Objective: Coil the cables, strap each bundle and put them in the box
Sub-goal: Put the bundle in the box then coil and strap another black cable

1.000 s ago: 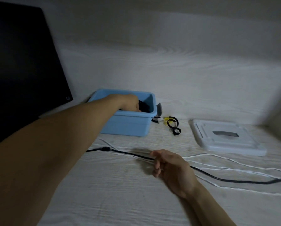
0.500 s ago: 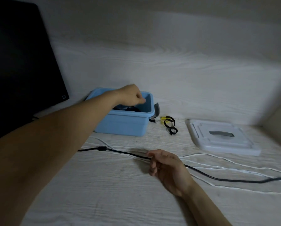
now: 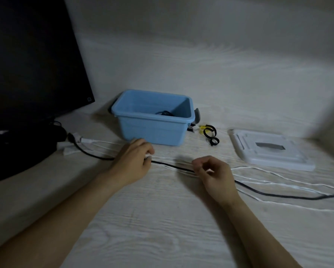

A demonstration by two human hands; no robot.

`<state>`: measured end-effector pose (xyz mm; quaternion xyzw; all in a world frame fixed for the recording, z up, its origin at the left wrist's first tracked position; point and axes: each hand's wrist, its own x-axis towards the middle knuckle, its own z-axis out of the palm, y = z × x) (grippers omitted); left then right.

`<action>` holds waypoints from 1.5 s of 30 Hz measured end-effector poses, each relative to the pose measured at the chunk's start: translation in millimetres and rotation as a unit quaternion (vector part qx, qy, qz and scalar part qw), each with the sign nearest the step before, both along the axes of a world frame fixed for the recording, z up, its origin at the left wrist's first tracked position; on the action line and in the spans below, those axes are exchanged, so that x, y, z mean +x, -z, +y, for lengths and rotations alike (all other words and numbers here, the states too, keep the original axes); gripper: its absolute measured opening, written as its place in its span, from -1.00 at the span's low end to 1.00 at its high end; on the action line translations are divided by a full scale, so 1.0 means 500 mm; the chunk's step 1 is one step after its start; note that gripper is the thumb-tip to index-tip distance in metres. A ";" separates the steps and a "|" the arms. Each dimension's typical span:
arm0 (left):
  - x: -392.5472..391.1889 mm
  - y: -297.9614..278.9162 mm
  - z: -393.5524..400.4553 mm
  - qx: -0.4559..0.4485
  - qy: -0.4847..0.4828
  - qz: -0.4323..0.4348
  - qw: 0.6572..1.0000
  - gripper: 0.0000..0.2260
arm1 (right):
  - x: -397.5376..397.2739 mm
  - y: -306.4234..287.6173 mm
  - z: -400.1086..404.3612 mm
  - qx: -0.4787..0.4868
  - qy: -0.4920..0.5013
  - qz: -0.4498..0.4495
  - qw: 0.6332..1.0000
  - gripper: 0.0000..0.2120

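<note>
The blue box (image 3: 152,130) stands at the back of the desk, and a coiled black cable (image 3: 164,113) lies inside it. A loose black cable (image 3: 259,192) runs across the desk from left to right. Several white cable strands (image 3: 278,182) lie beside it. My left hand (image 3: 133,161) rests in front of the box, with its fingertips pinched on a white cable end (image 3: 148,156). My right hand (image 3: 214,175) is curled over the cables, and a bit of white shows between thumb and fingers. Black and yellow straps (image 3: 210,133) lie right of the box.
The white box lid (image 3: 268,151) lies flat at the right. A dark monitor (image 3: 30,64) fills the left side. Below it are plugs and a white adapter (image 3: 71,149). A wall closes the back.
My left hand has come out of the box and dropped to the cables in front of it. My right hand has curled its fingers around the strands.
</note>
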<state>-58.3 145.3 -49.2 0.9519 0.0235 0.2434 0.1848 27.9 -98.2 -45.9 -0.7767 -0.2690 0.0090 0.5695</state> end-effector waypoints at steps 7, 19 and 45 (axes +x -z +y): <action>-0.006 0.034 0.033 -0.012 -0.051 0.034 0.998 -0.89 | 0.019 0.021 -0.009 -0.241 0.000 -0.159 0.957 -0.75; -0.031 -0.027 -0.005 -0.090 0.039 -0.100 0.990 -0.80 | 0.035 0.013 -0.001 -0.099 0.118 -0.224 0.962 -0.87; -0.063 -0.071 0.008 -0.804 0.154 -0.033 0.573 -0.71 | -0.027 -0.012 0.010 -0.132 0.000 -0.203 0.970 -0.81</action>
